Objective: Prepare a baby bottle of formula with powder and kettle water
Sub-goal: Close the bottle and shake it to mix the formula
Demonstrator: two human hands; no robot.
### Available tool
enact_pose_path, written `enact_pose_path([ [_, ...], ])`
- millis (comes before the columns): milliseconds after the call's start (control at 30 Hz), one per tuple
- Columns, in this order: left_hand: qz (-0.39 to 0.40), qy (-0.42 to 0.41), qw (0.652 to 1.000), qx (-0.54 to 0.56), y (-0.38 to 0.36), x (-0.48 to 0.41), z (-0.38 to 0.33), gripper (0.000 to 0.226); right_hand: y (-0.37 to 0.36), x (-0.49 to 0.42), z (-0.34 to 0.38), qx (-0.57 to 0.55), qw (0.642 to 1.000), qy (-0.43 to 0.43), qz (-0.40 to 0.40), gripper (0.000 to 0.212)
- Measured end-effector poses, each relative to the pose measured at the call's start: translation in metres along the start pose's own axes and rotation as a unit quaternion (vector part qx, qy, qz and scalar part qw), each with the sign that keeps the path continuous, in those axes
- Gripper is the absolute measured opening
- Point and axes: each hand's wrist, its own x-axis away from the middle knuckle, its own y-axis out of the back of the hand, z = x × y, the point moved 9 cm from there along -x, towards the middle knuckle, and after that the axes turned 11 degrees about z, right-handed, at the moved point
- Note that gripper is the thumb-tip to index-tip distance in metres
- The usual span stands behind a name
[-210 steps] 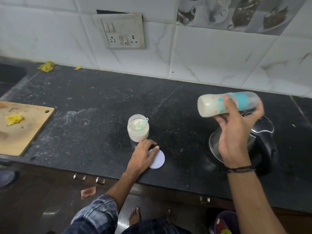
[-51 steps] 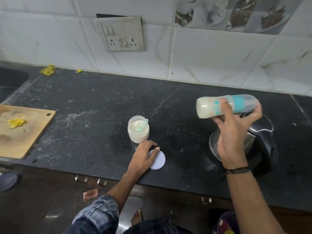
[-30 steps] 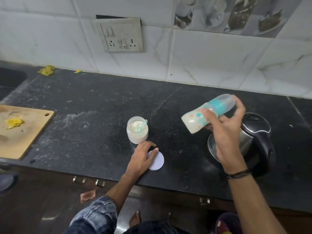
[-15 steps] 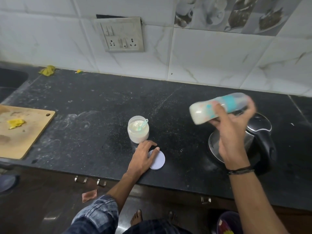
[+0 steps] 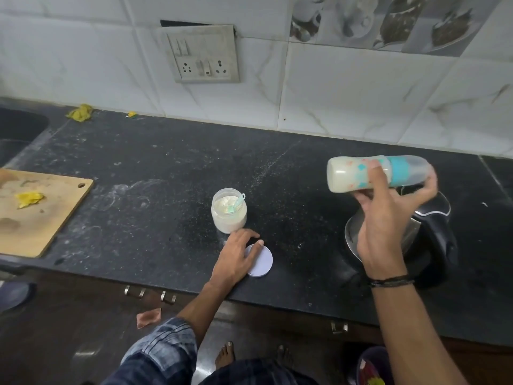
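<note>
My right hand (image 5: 385,226) grips a capped baby bottle (image 5: 352,175) with a teal collar and milky formula, holding it sideways in the air above the black kettle (image 5: 435,245), its base pointing left. An open jar of white powder (image 5: 229,213) with a small scoop inside stands at the counter's middle. My left hand (image 5: 236,258) rests flat on the counter just in front of the jar, its fingers lying on the jar's round white lid (image 5: 262,261).
The black stone counter (image 5: 152,173) is dusted with powder. A wooden cutting board (image 5: 36,209) with a yellow scrap lies at the left, a sink (image 5: 16,134) beyond it. A socket plate (image 5: 204,54) sits on the tiled wall. My bare feet show below the counter edge.
The bottle has swung between tilted and level in my right hand over the kettle, as in shaking. My left hand has stayed on the lid.
</note>
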Motion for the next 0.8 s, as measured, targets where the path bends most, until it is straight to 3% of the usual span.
enact_pose_path([
  [100, -0.001, -0.005, 1.0, 0.001, 0.001, 0.0, 0.001, 0.027, -0.006, -0.001, -0.013, 0.058, 0.995, -0.055, 0.056, 0.081],
  [233, -0.002, -0.001, 1.0, -0.002, 0.0, 0.0, 0.0, 0.028, 0.007, -0.004, 0.004, -0.012, 1.0, 0.008, -0.017, 0.091],
  [367, 0.001, -0.003, 1.0, -0.001, 0.0, 0.0, 0.001, 0.029, -0.005, -0.005, -0.005, 0.058, 0.996, -0.037, 0.052, 0.084],
  [467, -0.001, -0.002, 1.0, 0.003, 0.0, 0.0, 0.0, 0.028, 0.008, 0.001, 0.006, -0.02, 0.998, 0.029, -0.045, 0.087],
  [533, -0.002, 0.0, 1.0, 0.005, 0.001, 0.0, -0.002, 0.027, 0.01, 0.0, 0.005, -0.038, 0.996, 0.036, -0.065, 0.086],
  [667, 0.001, -0.003, 1.0, 0.007, 0.002, 0.001, -0.002, 0.025, -0.006, -0.002, -0.014, 0.054, 0.997, -0.041, 0.038, 0.081],
  [800, 0.0, 0.001, 1.0, 0.005, 0.002, 0.001, -0.004, 0.025, 0.006, -0.005, 0.005, -0.012, 0.999, 0.036, -0.028, 0.086],
])
